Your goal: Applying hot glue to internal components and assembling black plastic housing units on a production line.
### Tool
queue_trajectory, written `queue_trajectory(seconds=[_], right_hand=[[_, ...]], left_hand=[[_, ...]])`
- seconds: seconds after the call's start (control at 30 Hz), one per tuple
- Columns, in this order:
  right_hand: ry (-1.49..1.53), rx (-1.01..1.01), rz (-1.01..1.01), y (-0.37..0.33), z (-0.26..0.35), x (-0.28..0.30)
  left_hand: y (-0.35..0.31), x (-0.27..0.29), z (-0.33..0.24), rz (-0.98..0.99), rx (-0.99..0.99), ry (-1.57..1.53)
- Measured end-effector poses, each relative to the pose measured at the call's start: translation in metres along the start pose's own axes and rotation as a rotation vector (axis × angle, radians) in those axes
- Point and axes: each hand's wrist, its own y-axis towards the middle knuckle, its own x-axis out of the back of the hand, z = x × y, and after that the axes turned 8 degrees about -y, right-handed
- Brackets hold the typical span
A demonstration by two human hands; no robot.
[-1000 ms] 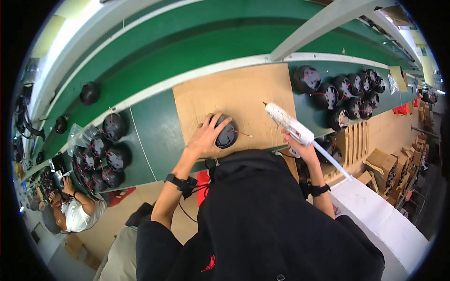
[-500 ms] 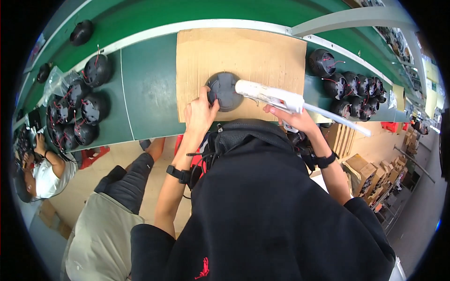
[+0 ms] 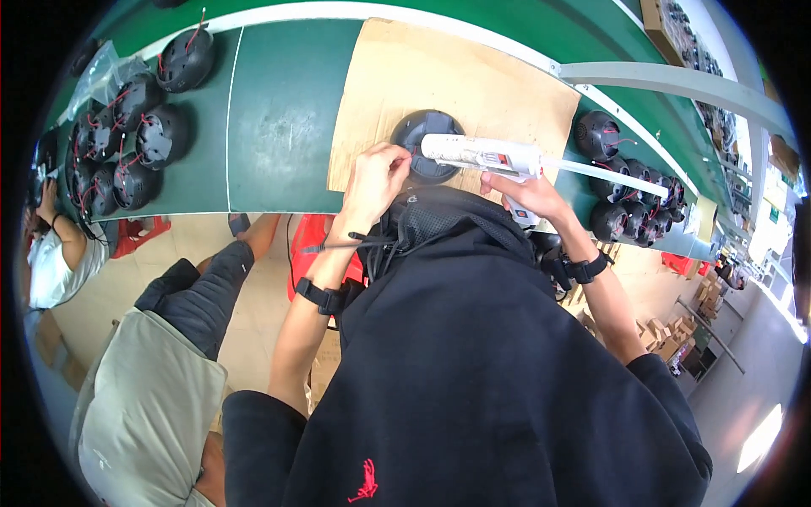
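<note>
Black round housing: it sits on the cardboard sheet near the bench's front edge, a dark disc (image 3: 422,127) partly covered from my view by the tool above it.
Left hand: at the housing's left edge (image 3: 372,179), fingers curled inward, thumb and forefinger drawn nearly together; whether they pinch a wire or merely touch the rim, I cannot tell.
Right hand: wrapped around the handle of the glue gun (image 3: 536,196), fingers closed on the grip, one digit reaching forward beneath the body.
Glue gun: white (image 3: 483,154), held roughly level, its front end over the housing; I cannot make out the nozzle tip or whether it touches.
Glue stick: a long pale rod (image 3: 604,174) jutting from the gun's rear, off to the right.
Cardboard sheet: tan (image 3: 481,72), flat on the green workbench (image 3: 287,118).
Left cluster: black housings with red wires (image 3: 162,135), packed close, a clear plastic bag (image 3: 95,78) beside them.
Right cluster: more black housings (image 3: 606,221) beyond the sheet.
Wrists: a black strap (image 3: 319,297) on each.
Neighbours: a co-worker in a white shirt (image 3: 57,264) at far left; nearer, a person in a grey-green top (image 3: 148,401).
Floor: a red stool (image 3: 308,245) by the left forearm.
</note>
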Motion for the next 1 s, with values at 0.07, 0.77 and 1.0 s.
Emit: queue_trajectory(seconds=[0.07,0.77,1.0], right_hand=[[-0.025,-0.005,0.004,0.0009,0.0019,-0.0018],[-0.093,-0.020,-0.022,0.0049,-0.0053,-0.0040],[-0.104,-0.020,-0.021,0.0038,-0.0027,-0.0046]], left_hand=[[0.0008,0.0020,0.0018,0.006,-0.009,0.002],[0.0007,0.0009,0.0014,0.024,-0.055,0.040],[-0.0001,-0.0005,0.0038,0.026,-0.064,0.064]])
